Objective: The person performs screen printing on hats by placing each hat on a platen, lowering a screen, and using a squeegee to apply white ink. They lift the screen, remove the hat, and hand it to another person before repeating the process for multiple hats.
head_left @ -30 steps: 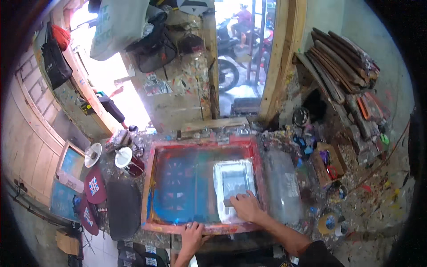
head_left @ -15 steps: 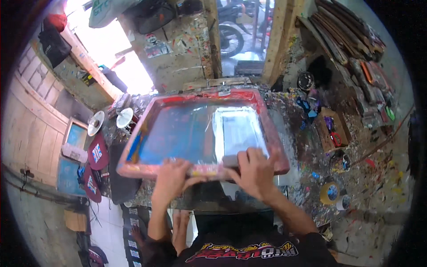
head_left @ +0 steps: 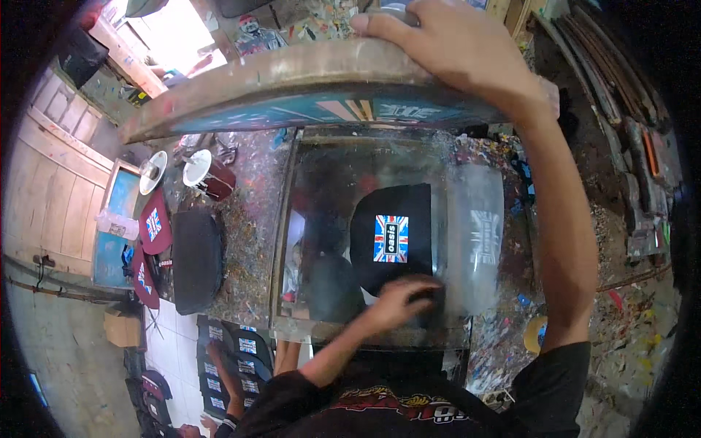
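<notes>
My right hand is closed over the top edge of a screen-printing frame, which is tilted up steeply above the table. Blue mesh with a pale stencil design shows on its underside. Below it, a black fabric piece with a rounded end lies on a glass-like board. It bears a small blue, red and white flag-like print. My left hand, slightly blurred, is over the near edge of this piece, fingers apart; whether they touch it is hard to see.
A white-lidded paint pot and a stack of black fabric pieces stand left of the board. Maroon printed pieces lie farther left. A tape roll is at the right. Another person's arm reaches among printed black pieces at lower left.
The frame has swung up from lying flat, uncovering the board and printed black piece. My right hand rose with it, while my left hand let go of the frame and moved right.
</notes>
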A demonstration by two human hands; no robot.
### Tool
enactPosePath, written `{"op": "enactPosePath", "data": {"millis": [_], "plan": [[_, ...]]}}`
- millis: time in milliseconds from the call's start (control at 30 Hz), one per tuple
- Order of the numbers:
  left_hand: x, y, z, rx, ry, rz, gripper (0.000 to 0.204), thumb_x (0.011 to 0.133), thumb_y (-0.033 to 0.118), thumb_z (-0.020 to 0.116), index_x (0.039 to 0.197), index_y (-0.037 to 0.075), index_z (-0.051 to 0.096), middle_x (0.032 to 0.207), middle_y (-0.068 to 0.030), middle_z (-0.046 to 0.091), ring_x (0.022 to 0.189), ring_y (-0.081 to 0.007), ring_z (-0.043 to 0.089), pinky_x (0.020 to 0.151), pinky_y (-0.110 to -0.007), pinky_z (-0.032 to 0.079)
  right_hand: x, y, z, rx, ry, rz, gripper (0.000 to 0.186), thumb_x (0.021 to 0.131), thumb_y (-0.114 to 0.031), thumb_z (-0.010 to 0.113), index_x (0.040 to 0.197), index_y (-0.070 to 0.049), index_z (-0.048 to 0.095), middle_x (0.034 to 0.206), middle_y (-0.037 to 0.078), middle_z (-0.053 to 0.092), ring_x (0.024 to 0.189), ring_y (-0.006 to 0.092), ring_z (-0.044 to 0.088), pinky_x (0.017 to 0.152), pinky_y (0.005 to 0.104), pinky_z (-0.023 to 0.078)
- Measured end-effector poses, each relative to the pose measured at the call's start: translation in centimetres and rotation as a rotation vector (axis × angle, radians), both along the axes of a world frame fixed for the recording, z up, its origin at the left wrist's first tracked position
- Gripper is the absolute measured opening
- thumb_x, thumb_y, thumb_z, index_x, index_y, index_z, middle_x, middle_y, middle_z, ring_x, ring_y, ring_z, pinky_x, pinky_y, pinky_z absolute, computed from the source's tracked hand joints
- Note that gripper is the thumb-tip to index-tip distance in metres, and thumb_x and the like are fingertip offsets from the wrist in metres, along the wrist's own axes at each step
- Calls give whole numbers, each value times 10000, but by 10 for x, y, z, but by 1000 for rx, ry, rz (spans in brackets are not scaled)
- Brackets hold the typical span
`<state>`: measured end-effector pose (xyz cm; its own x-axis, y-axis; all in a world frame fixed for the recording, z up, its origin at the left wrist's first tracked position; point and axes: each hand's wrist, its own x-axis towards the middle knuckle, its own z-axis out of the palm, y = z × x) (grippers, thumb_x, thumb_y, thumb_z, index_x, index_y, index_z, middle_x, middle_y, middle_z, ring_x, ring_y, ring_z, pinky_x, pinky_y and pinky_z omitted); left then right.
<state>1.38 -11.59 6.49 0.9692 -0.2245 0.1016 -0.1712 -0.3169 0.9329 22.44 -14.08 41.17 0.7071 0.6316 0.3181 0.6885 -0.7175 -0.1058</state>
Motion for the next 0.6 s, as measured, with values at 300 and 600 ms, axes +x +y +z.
{"op": "enactPosePath", "data": {"millis": [300, 600], "plan": [[-10, 121, -49, 416, 41, 156, 223, 869, 296, 773, 1011, 127, 753, 871, -105, 745, 856, -342, 710, 778, -447, 538, 29, 10, 34, 138, 39, -1, 798, 950, -653, 515, 1090, 105, 725, 1076, 343, 706, 1035, 462, 695, 961, 480, 520], [-1, 118, -60, 513, -25, 208, 245, 901, 385, 743, 984, 154, 742, 738, -139, 699, 728, -385, 698, 657, -497, 520, 142, 15, 18, -10, -85, 70, 516, 1049, -514, 455, 1351, -159, 676, 1049, 220, 736, 993, 368, 713, 952, 430, 521]]}}
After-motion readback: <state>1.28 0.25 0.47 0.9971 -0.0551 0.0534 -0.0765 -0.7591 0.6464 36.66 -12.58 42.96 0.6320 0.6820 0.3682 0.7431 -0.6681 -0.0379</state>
